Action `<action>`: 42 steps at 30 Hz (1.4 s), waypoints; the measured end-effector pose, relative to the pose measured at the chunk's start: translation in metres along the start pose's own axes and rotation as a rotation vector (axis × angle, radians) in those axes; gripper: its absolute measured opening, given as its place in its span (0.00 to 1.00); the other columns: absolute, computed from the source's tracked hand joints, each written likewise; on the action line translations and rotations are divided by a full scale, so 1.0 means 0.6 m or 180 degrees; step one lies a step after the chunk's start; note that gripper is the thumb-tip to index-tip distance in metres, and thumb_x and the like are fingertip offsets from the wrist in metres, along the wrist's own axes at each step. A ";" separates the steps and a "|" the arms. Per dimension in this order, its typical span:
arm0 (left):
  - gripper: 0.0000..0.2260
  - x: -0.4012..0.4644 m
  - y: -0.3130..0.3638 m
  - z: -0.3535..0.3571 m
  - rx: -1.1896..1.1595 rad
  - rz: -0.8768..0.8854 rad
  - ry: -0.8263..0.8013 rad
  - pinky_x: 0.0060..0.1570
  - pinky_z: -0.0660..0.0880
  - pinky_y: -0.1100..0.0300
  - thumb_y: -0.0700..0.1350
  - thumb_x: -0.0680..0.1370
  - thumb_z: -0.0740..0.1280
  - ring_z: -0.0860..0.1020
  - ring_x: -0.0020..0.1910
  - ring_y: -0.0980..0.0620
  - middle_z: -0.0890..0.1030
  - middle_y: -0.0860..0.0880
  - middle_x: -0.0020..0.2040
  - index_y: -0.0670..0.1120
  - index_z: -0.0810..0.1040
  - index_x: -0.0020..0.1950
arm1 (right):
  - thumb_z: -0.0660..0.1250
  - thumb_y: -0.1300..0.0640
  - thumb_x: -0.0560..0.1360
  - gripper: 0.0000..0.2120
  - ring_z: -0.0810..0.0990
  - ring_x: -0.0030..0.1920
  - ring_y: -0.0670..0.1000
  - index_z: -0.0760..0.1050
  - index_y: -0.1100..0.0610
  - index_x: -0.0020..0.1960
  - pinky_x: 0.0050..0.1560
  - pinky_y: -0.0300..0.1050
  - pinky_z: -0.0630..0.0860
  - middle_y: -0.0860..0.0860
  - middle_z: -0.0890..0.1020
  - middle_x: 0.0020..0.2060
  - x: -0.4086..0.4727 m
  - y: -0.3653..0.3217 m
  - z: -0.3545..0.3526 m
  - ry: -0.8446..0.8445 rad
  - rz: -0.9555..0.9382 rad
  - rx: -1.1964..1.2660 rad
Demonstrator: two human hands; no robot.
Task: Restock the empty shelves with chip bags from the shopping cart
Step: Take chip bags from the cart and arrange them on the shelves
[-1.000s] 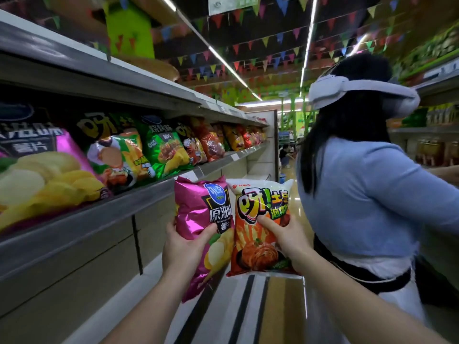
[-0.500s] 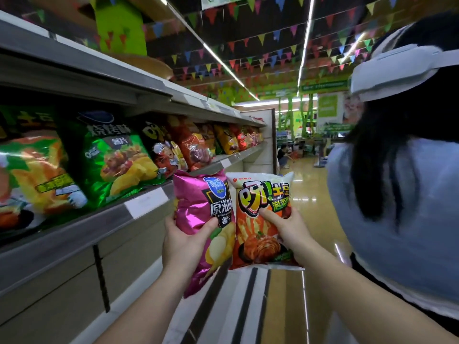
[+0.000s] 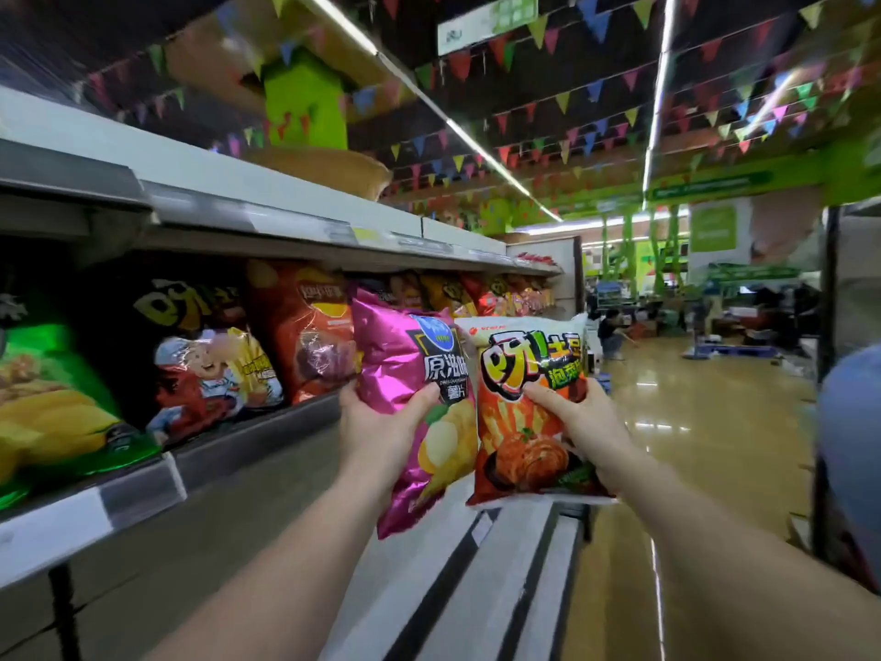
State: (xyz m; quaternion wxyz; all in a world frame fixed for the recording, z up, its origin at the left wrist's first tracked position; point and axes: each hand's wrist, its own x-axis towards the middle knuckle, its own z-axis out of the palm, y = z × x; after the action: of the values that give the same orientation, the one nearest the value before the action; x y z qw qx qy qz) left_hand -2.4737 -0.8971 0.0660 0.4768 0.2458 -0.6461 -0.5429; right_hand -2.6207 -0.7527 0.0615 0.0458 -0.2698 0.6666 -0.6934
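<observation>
Here, two bare forearms reach forward down a shop aisle, each hand holding up a bag of chips beside a long metal shelf (image 3: 248,450) that runs along one side. The left hand (image 3: 381,422) grips a shiny magenta foil bag (image 3: 405,374), crinkled and puffy, with a blue badge, dark label panel and pale potato slices printed on it; the thumb presses across the front and the fingers curl behind. The right hand (image 3: 581,422) grips an orange bag (image 3: 519,446) with a white top seam, bold yellow cartoon lettering and a picture of red kimchi in a dark bowl; the thumb lies over the front and the fingers wrap round the far edge. The two bags stand upright, edges touching, the magenta one nearer the shelf and level with its front lip, not on it.

The shelf is grey painted metal with a clear plastic price strip along its lip. It holds a row of plump, glossy bags leaning back: a green bag (image 3: 47,407) closest to the camera, then a black bag (image 3: 200,355) with a cartoon figure, then a red-orange bag (image 3: 305,336), and more orange and red ones further along, too blurred to read. A second metal shelf (image 3: 267,217) sits above. Away from the shelf, the floor (image 3: 705,422) is glossy and yellowish, and a blue sleeve (image 3: 853,446) shows at the frame's edge. Strings of coloured triangular flags (image 3: 562,102) hang from the dark ceiling.
</observation>
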 end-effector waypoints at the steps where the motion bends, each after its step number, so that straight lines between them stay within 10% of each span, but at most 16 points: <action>1: 0.38 0.015 0.009 0.016 0.0041 0.0027 0.0040 0.58 0.76 0.46 0.59 0.58 0.78 0.80 0.54 0.45 0.80 0.49 0.56 0.48 0.71 0.65 | 0.76 0.44 0.64 0.28 0.81 0.48 0.54 0.72 0.56 0.57 0.49 0.53 0.79 0.54 0.82 0.50 0.025 -0.001 -0.004 0.0007 -0.0026 -0.0038; 8: 0.50 0.144 0.037 0.098 0.0277 -0.0105 0.0092 0.62 0.73 0.48 0.67 0.53 0.75 0.77 0.60 0.42 0.77 0.44 0.62 0.41 0.71 0.67 | 0.73 0.49 0.69 0.10 0.81 0.41 0.51 0.75 0.52 0.41 0.48 0.49 0.78 0.51 0.82 0.40 0.185 -0.024 -0.020 -0.0187 -0.0211 -0.0169; 17: 0.39 0.308 0.019 0.162 -0.0021 -0.0570 -0.0181 0.57 0.76 0.45 0.60 0.56 0.79 0.80 0.52 0.40 0.81 0.40 0.55 0.40 0.78 0.60 | 0.75 0.40 0.62 0.32 0.82 0.48 0.57 0.76 0.60 0.57 0.55 0.52 0.78 0.56 0.83 0.49 0.378 -0.021 0.009 -0.0374 0.0114 -0.0479; 25: 0.24 0.415 0.023 0.200 -0.0113 -0.0708 -0.0207 0.44 0.78 0.53 0.51 0.70 0.75 0.80 0.41 0.44 0.82 0.40 0.51 0.40 0.78 0.61 | 0.76 0.41 0.61 0.31 0.82 0.47 0.56 0.76 0.61 0.55 0.52 0.48 0.78 0.57 0.83 0.48 0.535 -0.019 0.058 -0.0723 0.0205 -0.0368; 30: 0.28 0.467 -0.003 0.237 0.0082 -0.0538 0.0195 0.44 0.76 0.57 0.53 0.68 0.76 0.81 0.46 0.45 0.82 0.42 0.54 0.40 0.76 0.62 | 0.72 0.45 0.69 0.17 0.78 0.33 0.50 0.74 0.59 0.45 0.28 0.38 0.73 0.53 0.79 0.35 0.642 -0.010 0.090 -0.1082 0.0126 -0.0450; 35: 0.32 0.507 -0.036 0.271 0.0050 -0.0696 0.0361 0.53 0.78 0.48 0.56 0.65 0.76 0.81 0.50 0.42 0.82 0.42 0.55 0.43 0.75 0.64 | 0.71 0.42 0.68 0.18 0.78 0.37 0.53 0.73 0.57 0.40 0.42 0.46 0.75 0.54 0.79 0.36 0.740 0.010 0.115 -0.1544 0.0159 -0.0669; 42: 0.14 0.556 -0.036 0.284 -0.0058 -0.0824 0.0744 0.19 0.75 0.60 0.50 0.73 0.71 0.77 0.19 0.51 0.82 0.45 0.33 0.43 0.79 0.55 | 0.70 0.44 0.70 0.16 0.79 0.37 0.53 0.74 0.57 0.45 0.39 0.44 0.76 0.54 0.80 0.38 0.822 0.036 0.157 -0.1969 0.0043 -0.0336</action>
State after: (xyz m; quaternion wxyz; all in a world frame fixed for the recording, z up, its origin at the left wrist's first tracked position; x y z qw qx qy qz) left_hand -2.7704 -1.1026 0.1697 0.4771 0.3841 -0.5443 -0.5733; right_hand -3.0054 -1.0487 0.1919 0.2369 -0.4656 0.6578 -0.5425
